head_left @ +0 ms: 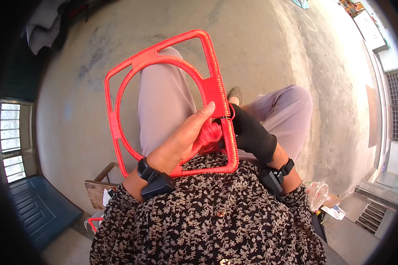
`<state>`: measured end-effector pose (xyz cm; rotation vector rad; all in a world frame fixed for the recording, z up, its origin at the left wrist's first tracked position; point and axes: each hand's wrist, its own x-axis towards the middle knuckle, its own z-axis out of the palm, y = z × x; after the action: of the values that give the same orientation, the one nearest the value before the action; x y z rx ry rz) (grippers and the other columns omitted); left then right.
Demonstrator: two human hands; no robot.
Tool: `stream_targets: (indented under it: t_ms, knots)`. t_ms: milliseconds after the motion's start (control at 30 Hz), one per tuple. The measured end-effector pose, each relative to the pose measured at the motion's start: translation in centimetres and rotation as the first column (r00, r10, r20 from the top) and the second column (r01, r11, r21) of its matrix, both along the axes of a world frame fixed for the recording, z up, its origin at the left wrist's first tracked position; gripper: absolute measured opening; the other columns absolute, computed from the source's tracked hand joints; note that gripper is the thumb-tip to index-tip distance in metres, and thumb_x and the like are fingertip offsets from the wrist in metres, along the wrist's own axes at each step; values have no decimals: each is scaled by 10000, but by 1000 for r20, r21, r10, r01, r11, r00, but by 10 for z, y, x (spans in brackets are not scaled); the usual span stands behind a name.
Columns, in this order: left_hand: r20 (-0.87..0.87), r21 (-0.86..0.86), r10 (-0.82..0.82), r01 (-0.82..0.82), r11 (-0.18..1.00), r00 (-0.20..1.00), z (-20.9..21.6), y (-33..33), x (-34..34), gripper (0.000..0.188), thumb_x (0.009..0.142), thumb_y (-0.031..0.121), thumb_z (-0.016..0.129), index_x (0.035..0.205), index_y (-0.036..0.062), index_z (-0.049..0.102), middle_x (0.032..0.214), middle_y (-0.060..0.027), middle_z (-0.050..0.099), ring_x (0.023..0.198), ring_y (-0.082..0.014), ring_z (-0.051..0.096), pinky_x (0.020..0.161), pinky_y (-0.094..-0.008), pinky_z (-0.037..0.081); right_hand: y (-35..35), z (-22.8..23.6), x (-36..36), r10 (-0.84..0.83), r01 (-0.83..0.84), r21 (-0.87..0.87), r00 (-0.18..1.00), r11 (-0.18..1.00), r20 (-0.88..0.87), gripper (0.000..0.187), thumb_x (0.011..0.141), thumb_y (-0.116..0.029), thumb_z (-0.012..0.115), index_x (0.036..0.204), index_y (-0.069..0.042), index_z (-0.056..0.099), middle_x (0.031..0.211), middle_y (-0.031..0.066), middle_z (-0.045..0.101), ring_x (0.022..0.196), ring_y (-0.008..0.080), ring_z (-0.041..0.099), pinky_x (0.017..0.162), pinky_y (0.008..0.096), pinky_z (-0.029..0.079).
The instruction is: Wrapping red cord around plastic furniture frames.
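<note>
A squarish frame with a ring inside it, wrapped in red cord, is held tilted above my lap. My bare left hand is closed on its right side, the thumb pressed on the wide wrapped panel. A short dark unwrapped gap shows just below that panel. Beside the gap is my right hand in a black glove, its fingers curled in behind the frame and partly hidden. A bunched hank of red cord sits between the two hands, against the gloved fingers. A thin loop of cord stands out by the glove.
My knees in pale trousers lie under the frame, above a concrete floor. Low at the left are a wooden stool and a blue panelled door. A clear plastic bag lies near my right elbow.
</note>
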<state>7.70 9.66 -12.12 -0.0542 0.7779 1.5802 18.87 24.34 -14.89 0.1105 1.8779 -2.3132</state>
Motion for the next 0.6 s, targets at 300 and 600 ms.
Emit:
stream_targets:
  t_ms: [300,600]
  knots:
    - [21,-84,79,-77,993,997,-16,-6,-3,371,969,380,525,1013,21,607,868,-63,673,739,-154,661,678,-299,562,8,17,-9,-682,669,-143,728,729,-73,728,780,-40,698,1416,-80,344,1344,178,464,1180,292,531,895,373,500]
    - [38,56,141,-143,988,989,-12,-10,-6,396,1002,308,470,1244,-2,513,1162,-104,619,1087,-178,589,894,-354,511,-23,55,-7,-25,365,631,877,685,-480,551,701,-51,746,1215,-52,549,1250,154,545,1204,315,505,973,414,422]
